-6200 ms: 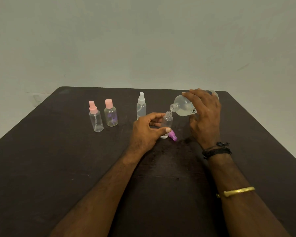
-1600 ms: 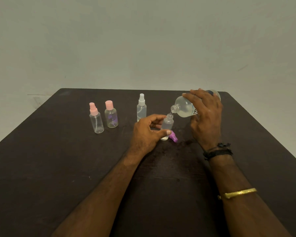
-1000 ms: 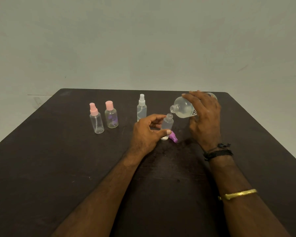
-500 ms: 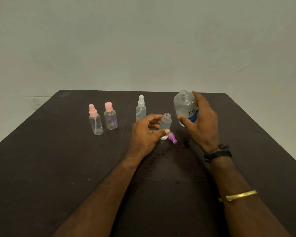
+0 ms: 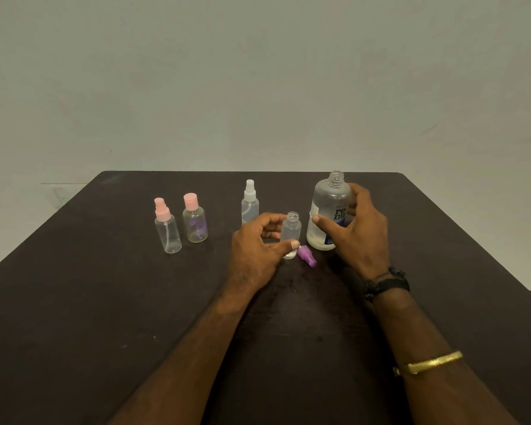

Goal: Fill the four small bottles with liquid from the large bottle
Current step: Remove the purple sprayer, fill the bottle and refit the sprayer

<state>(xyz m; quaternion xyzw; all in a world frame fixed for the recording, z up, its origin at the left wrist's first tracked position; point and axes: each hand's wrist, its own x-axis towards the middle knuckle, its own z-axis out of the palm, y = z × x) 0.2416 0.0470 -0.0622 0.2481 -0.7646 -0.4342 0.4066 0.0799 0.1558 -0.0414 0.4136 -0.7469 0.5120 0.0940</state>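
The large clear bottle (image 5: 328, 216) with a blue label stands upright and uncapped on the dark table (image 5: 89, 302), my right hand (image 5: 357, 231) wrapped around it. Just left of it, my left hand (image 5: 258, 246) grips a small open bottle (image 5: 291, 230) standing on the table. Its purple cap (image 5: 307, 256) lies beside its base. A small spray bottle with a white top (image 5: 250, 204) stands behind my left hand. Two small bottles with pink tops (image 5: 167, 228) (image 5: 195, 219) stand further left.
A pale wall rises behind the table's far edge (image 5: 249, 171). Both of my forearms stretch across the near half of the table, the right one wearing a black wristband (image 5: 385, 283) and a gold bangle (image 5: 426, 363).
My right hand has swung the large bottle from tilted over the small open bottle back to upright and lowered it onto the table. My left hand kept its hold.
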